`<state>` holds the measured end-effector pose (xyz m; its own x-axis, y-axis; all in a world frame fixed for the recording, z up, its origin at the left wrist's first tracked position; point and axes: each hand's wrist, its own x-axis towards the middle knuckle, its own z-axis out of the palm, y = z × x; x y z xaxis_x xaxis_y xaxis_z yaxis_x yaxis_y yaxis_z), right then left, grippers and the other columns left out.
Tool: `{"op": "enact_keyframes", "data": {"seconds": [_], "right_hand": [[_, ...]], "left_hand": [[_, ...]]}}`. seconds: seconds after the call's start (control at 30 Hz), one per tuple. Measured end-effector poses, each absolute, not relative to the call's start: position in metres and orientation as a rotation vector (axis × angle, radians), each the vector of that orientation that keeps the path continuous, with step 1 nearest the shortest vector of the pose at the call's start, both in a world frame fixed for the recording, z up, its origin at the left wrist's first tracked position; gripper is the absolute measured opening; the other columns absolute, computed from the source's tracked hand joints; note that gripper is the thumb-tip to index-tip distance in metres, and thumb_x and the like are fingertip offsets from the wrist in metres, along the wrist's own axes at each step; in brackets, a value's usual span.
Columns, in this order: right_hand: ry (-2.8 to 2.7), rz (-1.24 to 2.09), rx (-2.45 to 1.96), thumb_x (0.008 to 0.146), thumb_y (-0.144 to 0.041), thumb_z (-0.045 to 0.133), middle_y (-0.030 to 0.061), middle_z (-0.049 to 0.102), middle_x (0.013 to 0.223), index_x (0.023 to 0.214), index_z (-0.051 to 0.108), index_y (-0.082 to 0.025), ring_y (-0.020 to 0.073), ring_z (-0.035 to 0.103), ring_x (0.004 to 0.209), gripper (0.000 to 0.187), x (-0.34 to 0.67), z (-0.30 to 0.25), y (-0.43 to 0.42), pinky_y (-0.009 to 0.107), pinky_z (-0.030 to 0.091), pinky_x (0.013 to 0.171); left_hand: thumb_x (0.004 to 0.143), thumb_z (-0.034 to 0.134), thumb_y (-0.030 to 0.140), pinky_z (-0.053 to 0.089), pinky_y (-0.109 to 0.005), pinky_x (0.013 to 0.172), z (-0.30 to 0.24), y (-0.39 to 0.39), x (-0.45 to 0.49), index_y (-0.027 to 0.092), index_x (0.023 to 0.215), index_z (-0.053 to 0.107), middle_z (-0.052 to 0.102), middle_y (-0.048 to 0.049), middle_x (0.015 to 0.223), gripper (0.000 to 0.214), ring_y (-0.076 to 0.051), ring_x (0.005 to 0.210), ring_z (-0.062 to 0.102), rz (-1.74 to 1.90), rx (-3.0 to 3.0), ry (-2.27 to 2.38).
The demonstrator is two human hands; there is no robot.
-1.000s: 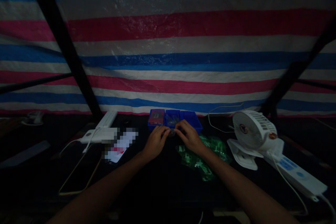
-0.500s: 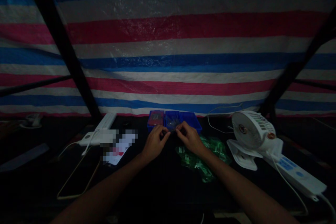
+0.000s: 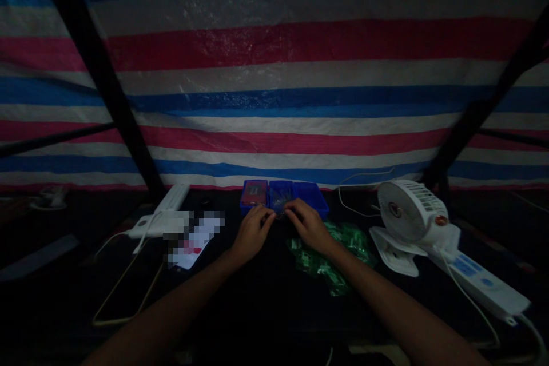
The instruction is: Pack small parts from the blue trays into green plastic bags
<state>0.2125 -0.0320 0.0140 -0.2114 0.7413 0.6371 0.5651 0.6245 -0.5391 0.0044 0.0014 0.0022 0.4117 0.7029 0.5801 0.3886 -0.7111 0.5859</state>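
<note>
The left hand (image 3: 254,234) and right hand (image 3: 309,227) curl inward and meet at the fingertips, just in front of a blue plastic tray (image 3: 283,197). A small dark item (image 3: 279,213) seems to sit between them, but the dim light hides whether it is gripped. Green plastic packaging (image 3: 330,257) lies just below the right hand. To the left is a pixelated white card (image 3: 195,246). To the right, a white power strip (image 3: 480,286) with a blue panel lies by a white clip fan (image 3: 412,214), whose round hub label is unreadable. The tray's left compartment holds a red item (image 3: 254,193). A striped tarpaulin (image 3: 274,97) hangs behind.
</note>
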Motion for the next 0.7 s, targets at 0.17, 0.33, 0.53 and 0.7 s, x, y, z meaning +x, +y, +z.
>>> {"op": "enact_keyframes", "data": {"seconds": [0.17,0.33,0.53,0.7], "right_hand": [[-1.902,0.230,-1.047,0.108,-0.030,0.045,0.0064,0.065,0.098,0.106,0.063,-0.023,0.0226,0.064,0.094,0.019,0.2122,0.0137,-0.0321,0.035,0.049,0.087],[-1.909,0.237,-1.060,0.108,-0.032,0.045,0.0065,0.065,0.098,0.105,0.063,-0.023,0.0222,0.064,0.093,0.021,0.2117,0.0151,-0.0331,0.035,0.049,0.087],[-1.897,0.250,-1.060,0.108,-0.030,0.046,0.0069,0.067,0.106,0.112,0.061,-0.024,0.0227,0.065,0.099,0.017,0.2118,0.0147,-0.0326,0.035,0.049,0.090],[-1.862,0.289,-1.114,0.106,-0.029,0.050,0.0066,0.069,0.109,0.121,0.055,-0.024,0.0225,0.067,0.098,0.017,0.2136,0.0147,-0.0341,0.035,0.050,0.089]], "left_hand": [[0.102,0.055,0.029,0.050,-0.032,0.081,0.0007,0.0008,0.0048,0.021,0.107,0.066,0.066,-0.0049,0.099,0.015,-0.019,0.088,0.061,1.245,2.287,0.918],[0.103,0.053,0.030,0.050,-0.031,0.079,0.0015,-0.0004,0.0047,0.022,0.107,0.066,0.067,-0.0050,0.101,0.016,-0.019,0.088,0.062,1.228,2.276,0.921],[0.103,0.053,0.031,0.050,-0.032,0.081,0.0024,-0.0003,0.0041,0.021,0.106,0.065,0.067,-0.0045,0.098,0.016,-0.019,0.088,0.062,1.250,2.261,0.956],[0.102,0.054,0.029,0.050,-0.031,0.078,-0.0003,0.0012,0.0042,0.020,0.113,0.064,0.068,-0.0046,0.098,0.017,-0.018,0.084,0.063,1.245,2.188,0.970]]}}
